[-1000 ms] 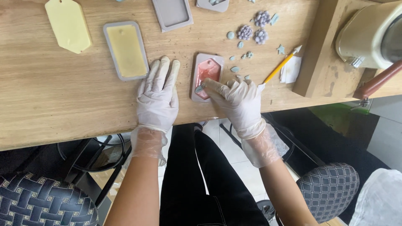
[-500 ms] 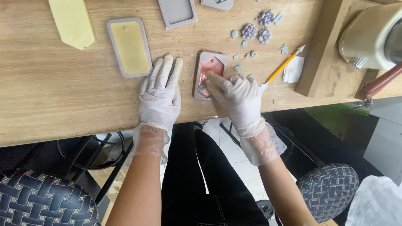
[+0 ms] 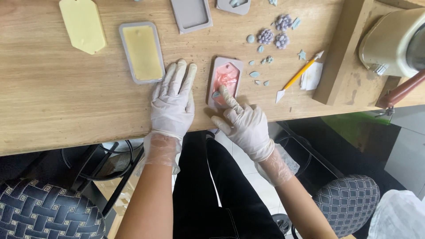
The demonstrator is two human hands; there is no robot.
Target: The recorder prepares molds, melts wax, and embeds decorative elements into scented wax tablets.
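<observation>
Right hand [image 3: 245,126] has shifted since a second ago: index finger now stretches out alone onto the pink slab in the grey mould [image 3: 225,80], tip pressing on a small blue-grey leaf piece [image 3: 216,94] at the slab's near-left edge. Earlier the whole hand sat lower over the mould's near end and covered more of it; now most of the pink shows beyond the fingertip. The other fingers are curled loosely back, gripping nothing. I read that as a piece being seated on the slab, pressed rather than pinched.

Left hand [image 3: 172,102] hasn't moved: flat on the counter [image 3: 66,106], fingers together and straight, holding nothing, just left of the mould, not touching it as far as I can see.

Beyond the right fingertips: loose blue-grey flowers and leaves [image 3: 270,37]. To their right, a yellow-handled tool [image 3: 299,76] beside white paper. Beyond the left fingers, a grey tray with yellow fill [image 3: 141,52].
</observation>
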